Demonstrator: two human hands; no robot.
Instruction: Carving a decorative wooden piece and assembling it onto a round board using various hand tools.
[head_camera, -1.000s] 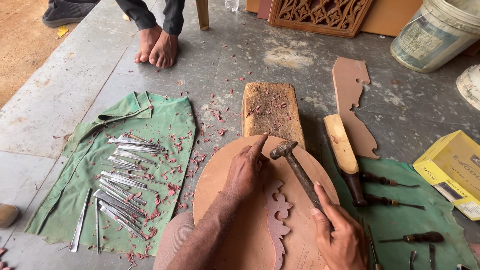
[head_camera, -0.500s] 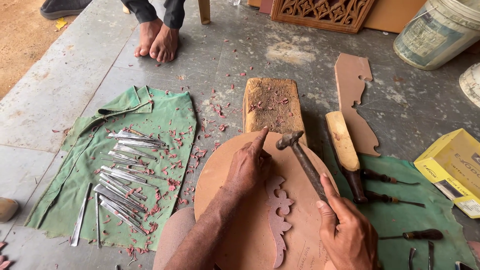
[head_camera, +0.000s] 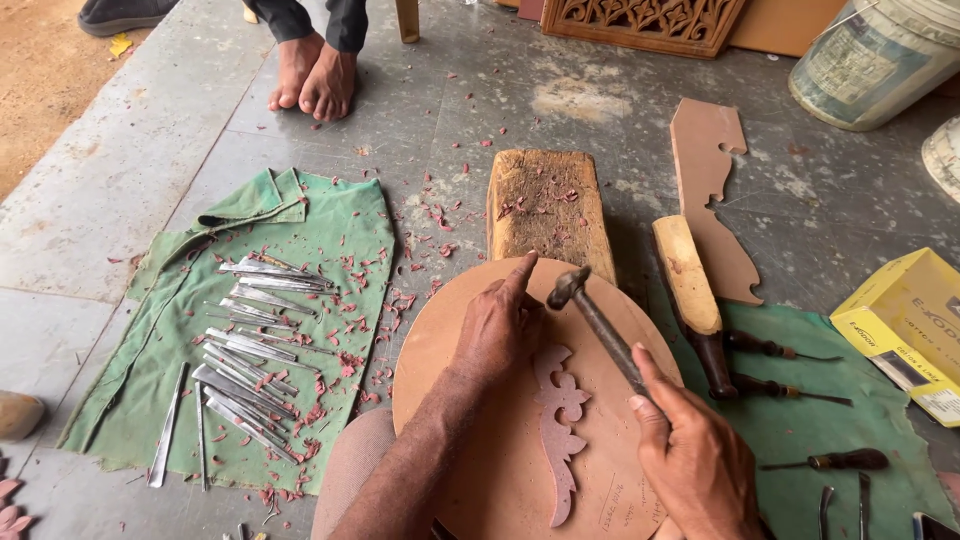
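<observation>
My right hand (head_camera: 690, 455) grips the handle of a small hammer (head_camera: 600, 325), whose metal head hangs just above a round wooden board (head_camera: 440, 350). My left hand (head_camera: 500, 325) lies flat on that board with the index finger stretched toward its far edge, close beside the hammer head. A carved scroll-shaped wooden piece (head_camera: 560, 425) lies on the board between my hands. Whether my left fingers pinch anything small is hidden.
Several metal chisels (head_camera: 250, 340) lie on a green cloth (head_camera: 330, 230) at left. A worn wood block (head_camera: 550, 205), a mallet (head_camera: 690, 290), a cut-out board (head_camera: 710, 190), wooden-handled tools (head_camera: 780, 350), a yellow box (head_camera: 900, 320) and a bucket (head_camera: 870, 60) surround me. Another person's bare feet (head_camera: 315, 75) stand behind.
The hammer head has dropped slightly and moved closer to my left index finger. My left hand stays on the board.
</observation>
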